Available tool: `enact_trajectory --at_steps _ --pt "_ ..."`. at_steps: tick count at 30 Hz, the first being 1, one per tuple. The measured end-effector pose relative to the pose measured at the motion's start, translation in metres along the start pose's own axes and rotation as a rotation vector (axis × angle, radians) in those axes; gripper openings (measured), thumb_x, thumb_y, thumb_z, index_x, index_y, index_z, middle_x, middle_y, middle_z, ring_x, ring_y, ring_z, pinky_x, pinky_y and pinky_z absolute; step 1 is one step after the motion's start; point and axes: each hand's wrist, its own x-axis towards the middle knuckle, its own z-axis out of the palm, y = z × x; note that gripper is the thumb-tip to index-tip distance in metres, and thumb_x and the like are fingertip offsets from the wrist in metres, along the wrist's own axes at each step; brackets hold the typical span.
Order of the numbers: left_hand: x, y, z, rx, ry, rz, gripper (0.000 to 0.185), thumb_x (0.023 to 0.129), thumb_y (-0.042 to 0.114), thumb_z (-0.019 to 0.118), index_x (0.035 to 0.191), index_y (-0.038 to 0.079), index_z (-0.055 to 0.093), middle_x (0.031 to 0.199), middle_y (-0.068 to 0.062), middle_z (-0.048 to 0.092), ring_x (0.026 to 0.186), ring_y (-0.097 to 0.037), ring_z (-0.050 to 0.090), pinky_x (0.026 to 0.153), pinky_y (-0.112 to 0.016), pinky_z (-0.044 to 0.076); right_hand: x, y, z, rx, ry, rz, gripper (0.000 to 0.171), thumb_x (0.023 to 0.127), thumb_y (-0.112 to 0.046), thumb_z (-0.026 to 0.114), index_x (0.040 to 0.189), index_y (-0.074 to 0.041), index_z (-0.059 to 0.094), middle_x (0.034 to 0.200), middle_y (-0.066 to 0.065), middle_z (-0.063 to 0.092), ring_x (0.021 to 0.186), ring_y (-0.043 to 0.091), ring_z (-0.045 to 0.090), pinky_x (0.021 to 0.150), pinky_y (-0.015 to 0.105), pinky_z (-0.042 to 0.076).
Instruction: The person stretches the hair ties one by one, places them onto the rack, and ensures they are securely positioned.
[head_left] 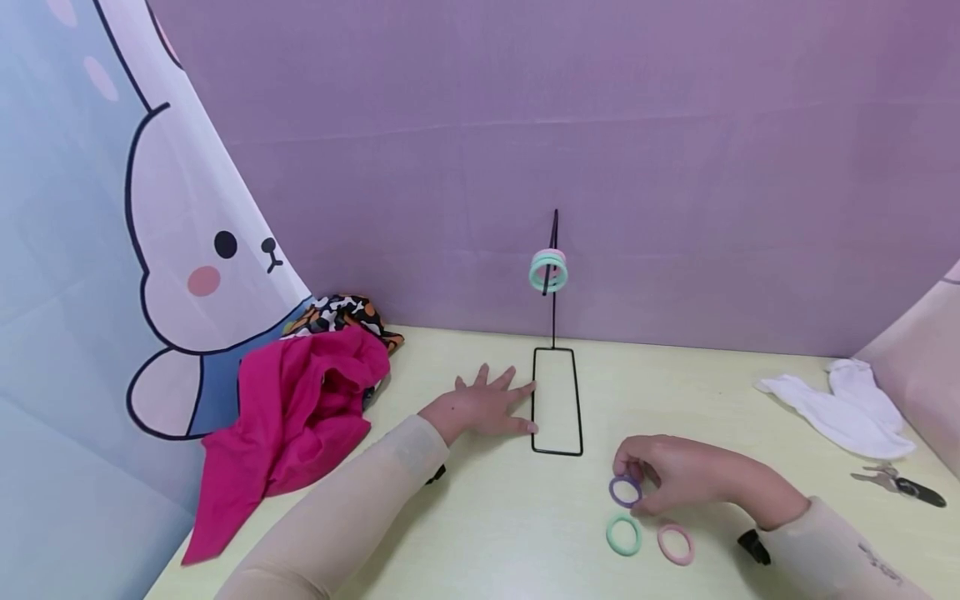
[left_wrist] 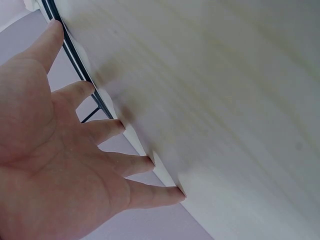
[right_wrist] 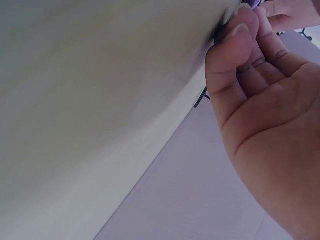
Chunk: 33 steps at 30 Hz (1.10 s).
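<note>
My left hand (head_left: 483, 408) lies with fingers spread, its thumb and index fingertip at the left side of the black wire stand's base (head_left: 557, 453). In the left wrist view, the thumb of that hand (left_wrist: 75, 145) meets the black rod. A mint ring (head_left: 533, 277) and a pink one behind it hang on the stand's hook. Lower right, my right hand (head_left: 686, 471) pinches a purple ring (head_left: 612, 495) close over the table. Just below lie a mint ring (head_left: 609, 536) and a pink ring (head_left: 662, 543). Fingers mostly hide the purple ring (right_wrist: 252, 3) in the right wrist view.
A magenta cloth (head_left: 300, 417) and a patterned cloth (head_left: 352, 310) are heaped at the left. On the right are a white cloth (head_left: 832, 408) and keys with a black fob (head_left: 921, 492). A purple fabric backdrop (head_left: 450, 167) rises behind the table.
</note>
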Motion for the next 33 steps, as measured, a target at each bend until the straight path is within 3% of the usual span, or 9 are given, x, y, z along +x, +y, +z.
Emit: enact_trajectory --at_steps 15,21,25,33 --pt "-0.001 0.001 -0.004 -0.009 0.001 0.005 0.085 0.100 0.079 0.047 0.171 0.045 0.015 0.184 -0.001 0.000 0.167 -0.051 -0.006 0.125 -0.084 0.006 0.004 -0.008 -0.001 -0.090 0.035 -0.004 0.025 0.082 -0.016 0.082 0.096 -0.028 0.065 0.080 -0.014 0.059 0.072 -0.007 0.048 0.064 0.017 0.046" --pt "0.002 0.000 -0.002 -0.002 0.001 0.005 0.085 0.099 0.080 0.047 0.171 0.046 0.015 0.184 -0.001 0.000 0.167 -0.050 -0.006 0.125 -0.084 0.006 0.003 -0.013 -0.010 -0.106 0.114 -0.040 0.025 0.083 -0.012 0.079 0.098 -0.026 0.065 0.085 -0.013 0.062 0.069 -0.007 0.051 0.063 0.017 0.049" --pt "0.002 0.000 -0.001 0.003 0.002 0.010 0.086 0.099 0.081 0.047 0.171 0.046 0.015 0.184 -0.001 -0.001 0.167 -0.051 -0.006 0.125 -0.085 0.006 0.001 -0.031 -0.028 -0.166 0.193 -0.078 0.027 0.083 -0.016 0.082 0.099 -0.025 0.063 0.083 -0.014 0.059 0.064 -0.008 0.048 0.059 0.017 0.047" --pt "0.000 -0.001 0.001 -0.001 -0.004 0.005 0.085 0.100 0.080 0.047 0.171 0.045 0.015 0.184 -0.002 -0.001 0.167 -0.052 -0.006 0.124 -0.085 0.006 -0.001 -0.091 -0.079 -0.392 0.380 -0.124 0.032 0.082 -0.019 0.084 0.104 -0.030 0.063 0.086 -0.019 0.055 0.069 -0.005 0.049 0.061 0.017 0.045"
